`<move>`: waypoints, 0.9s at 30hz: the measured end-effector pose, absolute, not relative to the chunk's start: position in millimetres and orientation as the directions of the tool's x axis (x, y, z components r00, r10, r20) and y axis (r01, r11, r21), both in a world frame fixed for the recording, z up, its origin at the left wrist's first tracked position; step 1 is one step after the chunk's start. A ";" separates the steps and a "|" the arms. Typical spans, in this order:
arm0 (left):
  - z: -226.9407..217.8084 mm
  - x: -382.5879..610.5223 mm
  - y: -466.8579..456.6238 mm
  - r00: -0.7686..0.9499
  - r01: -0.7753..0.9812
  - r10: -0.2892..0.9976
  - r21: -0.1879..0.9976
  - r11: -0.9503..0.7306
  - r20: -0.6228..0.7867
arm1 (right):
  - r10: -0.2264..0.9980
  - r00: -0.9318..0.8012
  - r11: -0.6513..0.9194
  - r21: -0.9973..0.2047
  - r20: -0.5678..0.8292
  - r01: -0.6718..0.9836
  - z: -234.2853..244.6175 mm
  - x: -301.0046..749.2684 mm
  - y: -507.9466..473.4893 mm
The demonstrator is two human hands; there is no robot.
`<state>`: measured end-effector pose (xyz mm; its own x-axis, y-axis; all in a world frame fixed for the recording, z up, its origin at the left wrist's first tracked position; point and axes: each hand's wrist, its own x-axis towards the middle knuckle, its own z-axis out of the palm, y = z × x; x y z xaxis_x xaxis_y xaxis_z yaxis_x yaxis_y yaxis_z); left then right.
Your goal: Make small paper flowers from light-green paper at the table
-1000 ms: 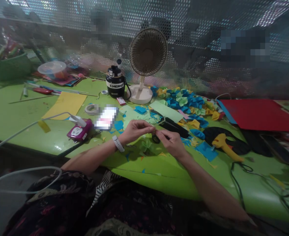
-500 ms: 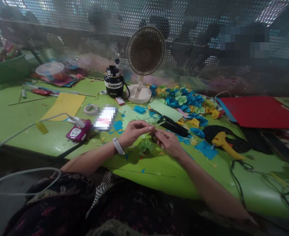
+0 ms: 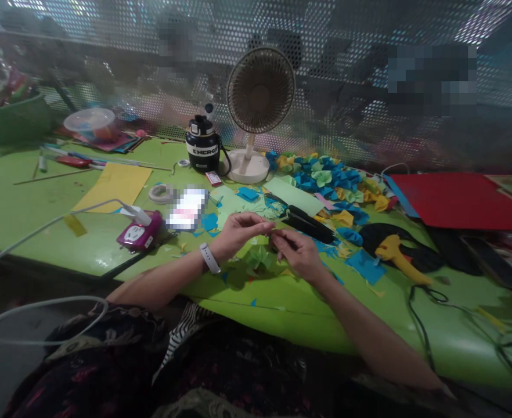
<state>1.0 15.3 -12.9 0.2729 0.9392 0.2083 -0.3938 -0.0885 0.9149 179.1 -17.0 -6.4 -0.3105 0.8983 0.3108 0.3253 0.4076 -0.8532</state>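
My left hand [image 3: 244,233], with a white watch strap [image 3: 210,258] on its wrist, is closed in a pinch above the table. Close beside it, my right hand [image 3: 298,254] has its thumb and fingers pressed together. What lies between the fingertips is too small and dark to make out. A green folded-paper flower [image 3: 259,259] shows just below both hands; whether it is held or rests on the table I cannot tell. Behind the right hand lies a black long-shaped tool [image 3: 308,224], perhaps a stapler, among blue and green paper scraps.
A fan [image 3: 261,90] and a black jug [image 3: 202,148] stand at the back, by a pile of folded paper flowers [image 3: 325,177]. To the right lie a yellow glue gun [image 3: 395,255] and red sheets [image 3: 465,198]. A phone [image 3: 187,209] and purple power socket [image 3: 138,232] lie left.
A thin pale green strip stuck out by the fingertips half a second ago; it no longer shows clearly there. The right hand's fingers have shifted slightly, and the left hand has barely moved.
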 end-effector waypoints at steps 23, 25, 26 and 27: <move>-14.4 -2.8 17.4 0.246 -0.243 0.918 0.937 -0.250 0.309 | 0.896 -0.231 0.444 -0.796 0.380 0.411 -2.4 179.3 -17.7; -13.9 -2.5 17.6 0.244 -0.246 0.929 0.945 -0.218 0.278 | 0.883 -0.245 0.470 -0.768 0.401 0.436 -1.8 179.4 -18.5; -13.6 -2.5 17.8 0.242 -0.249 0.934 0.947 -0.204 0.265 | 0.874 -0.253 0.485 -0.752 0.414 0.446 -1.5 179.5 -18.6; -13.4 -2.5 18.1 0.234 -0.246 0.937 0.948 -0.203 0.261 | 0.866 -0.259 0.500 -0.735 0.428 0.457 -1.2 179.5 -18.7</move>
